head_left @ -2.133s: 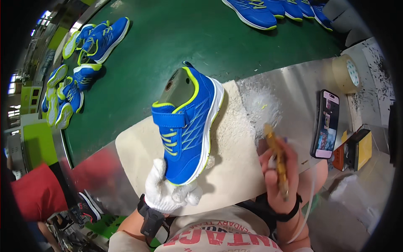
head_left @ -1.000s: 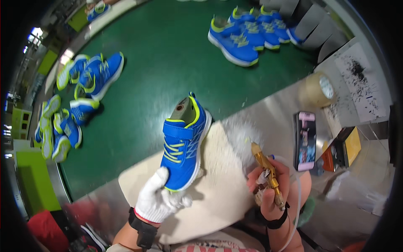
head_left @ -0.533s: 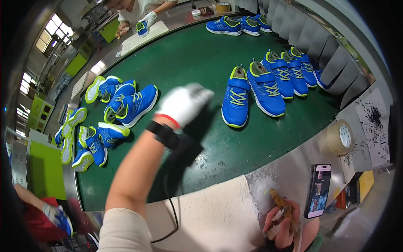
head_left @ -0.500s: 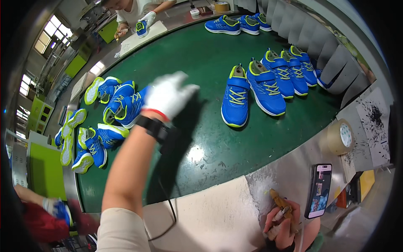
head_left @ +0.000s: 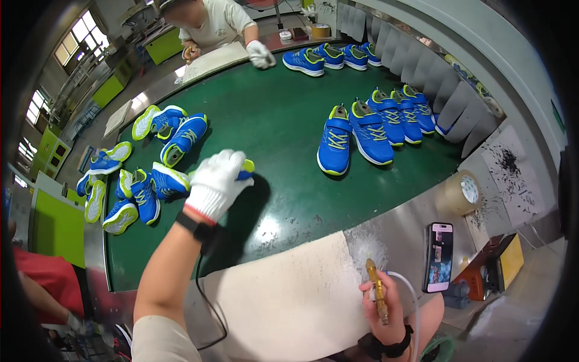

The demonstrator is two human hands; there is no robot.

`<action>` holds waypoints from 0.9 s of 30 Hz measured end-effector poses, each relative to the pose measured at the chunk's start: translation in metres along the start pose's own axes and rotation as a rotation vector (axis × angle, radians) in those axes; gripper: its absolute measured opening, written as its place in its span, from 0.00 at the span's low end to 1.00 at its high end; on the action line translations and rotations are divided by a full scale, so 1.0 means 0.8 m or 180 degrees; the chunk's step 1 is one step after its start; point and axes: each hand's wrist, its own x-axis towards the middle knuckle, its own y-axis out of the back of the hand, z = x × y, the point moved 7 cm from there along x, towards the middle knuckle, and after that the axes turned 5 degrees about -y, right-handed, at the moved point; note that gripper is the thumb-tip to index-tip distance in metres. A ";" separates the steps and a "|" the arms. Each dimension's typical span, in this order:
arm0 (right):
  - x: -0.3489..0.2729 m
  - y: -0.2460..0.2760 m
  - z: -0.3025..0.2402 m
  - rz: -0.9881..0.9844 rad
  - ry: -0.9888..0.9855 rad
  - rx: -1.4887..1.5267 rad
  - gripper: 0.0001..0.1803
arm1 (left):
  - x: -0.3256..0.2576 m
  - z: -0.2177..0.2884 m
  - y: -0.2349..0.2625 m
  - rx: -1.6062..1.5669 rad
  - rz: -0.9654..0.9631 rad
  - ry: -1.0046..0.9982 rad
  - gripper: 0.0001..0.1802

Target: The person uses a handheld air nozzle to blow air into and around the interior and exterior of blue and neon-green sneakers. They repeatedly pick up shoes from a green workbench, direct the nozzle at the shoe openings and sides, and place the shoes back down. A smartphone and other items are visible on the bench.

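My left hand (head_left: 218, 183), in a white knitted glove, is closed round a blue sports shoe (head_left: 246, 171) above the green work surface (head_left: 289, 208). Most of that shoe is hidden behind the glove; a blue patch and its lime-green edge stick out to the right. Low on the right, my bare right hand (head_left: 386, 308) grips a brass-coloured, pen-like tool (head_left: 377, 289) with a clear hose (head_left: 416, 304) trailing from that hand. The tool's tip points away from me, over the pale sheet (head_left: 289, 295) and its worn right edge.
Loose blue shoes (head_left: 145, 196) lie at the left, several on their sides. Upright shoes (head_left: 333, 145) stand in a row at right; another row (head_left: 304, 62) is at the back by grey flaps (head_left: 416, 69). A phone (head_left: 439, 257) and tape roll (head_left: 461, 192) sit right. A co-worker's gloved hand (head_left: 260, 54) is opposite.
My left hand has come nearer and closed round a shoe. My right hand has turned and shifted left with the tool. Opposite, the co-worker's glove has left a shoe, and the back row has gained one.
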 end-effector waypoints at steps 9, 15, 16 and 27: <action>-0.088 -0.002 -0.032 -0.0052 -0.0022 0.0011 0.31 | -0.217 0.147 0.046 -0.5297 0.0729 0.1370 0.35; -0.156 0.004 -0.089 -0.0739 0.0309 0.1263 0.41 | -0.204 0.229 0.059 -0.5369 0.0345 0.0143 0.33; -0.152 0.003 -0.101 -0.0964 0.0802 0.1336 0.42 | -0.190 0.240 0.065 -0.5234 0.0244 -0.0322 0.33; -0.120 0.026 -0.098 -0.0781 0.1606 0.1323 0.42 | -0.120 0.293 0.041 -0.5532 -0.0498 -0.0910 0.32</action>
